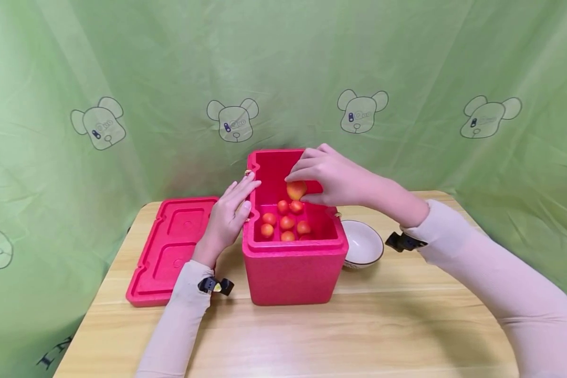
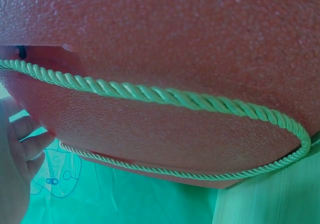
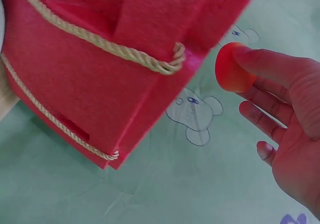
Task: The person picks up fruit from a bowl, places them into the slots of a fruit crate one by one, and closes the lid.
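Observation:
Between the thumb and fingers of my right hand (image 1: 333,176) is a small orange-red tomato (image 1: 296,190), pinched over the opening of a red foam box (image 1: 293,278). The right wrist view shows the same tomato (image 3: 232,68) at the fingertips, with the other fingers loosely bent. Several similar tomatoes (image 1: 287,223) lie on the box's floor, spaced apart. My left hand (image 1: 229,212) rests on the box's left rim, its fingers fairly straight. In the left wrist view, part of that hand (image 2: 20,154) shows beside the box wall.
The red lid (image 1: 172,252) lies on the wooden table (image 1: 382,331) left of the box. A white bowl (image 1: 363,244) with a dark rim stands close on the right. Twisted rope (image 3: 100,42) runs along the box's side. A green cloth (image 1: 293,52) with bear-head drawings hangs behind.

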The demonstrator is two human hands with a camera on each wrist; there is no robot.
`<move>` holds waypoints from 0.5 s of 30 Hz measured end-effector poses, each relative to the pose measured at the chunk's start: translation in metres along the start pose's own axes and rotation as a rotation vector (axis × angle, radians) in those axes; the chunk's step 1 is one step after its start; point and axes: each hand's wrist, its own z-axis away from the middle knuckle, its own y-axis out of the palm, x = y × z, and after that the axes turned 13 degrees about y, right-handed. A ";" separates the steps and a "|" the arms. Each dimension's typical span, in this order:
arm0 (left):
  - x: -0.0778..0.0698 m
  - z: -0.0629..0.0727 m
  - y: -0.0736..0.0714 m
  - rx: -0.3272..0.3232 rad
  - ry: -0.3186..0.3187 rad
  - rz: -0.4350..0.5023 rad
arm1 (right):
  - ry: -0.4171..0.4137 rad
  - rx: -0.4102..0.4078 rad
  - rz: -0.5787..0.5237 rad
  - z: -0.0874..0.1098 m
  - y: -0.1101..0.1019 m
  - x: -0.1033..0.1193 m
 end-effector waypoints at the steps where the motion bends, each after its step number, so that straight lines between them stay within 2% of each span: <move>1: 0.000 0.000 0.000 0.000 -0.001 0.000 | -0.008 0.005 0.011 0.000 0.002 0.000; 15: 0.001 0.001 0.000 0.012 -0.008 -0.003 | -0.037 0.086 0.095 -0.001 0.022 0.001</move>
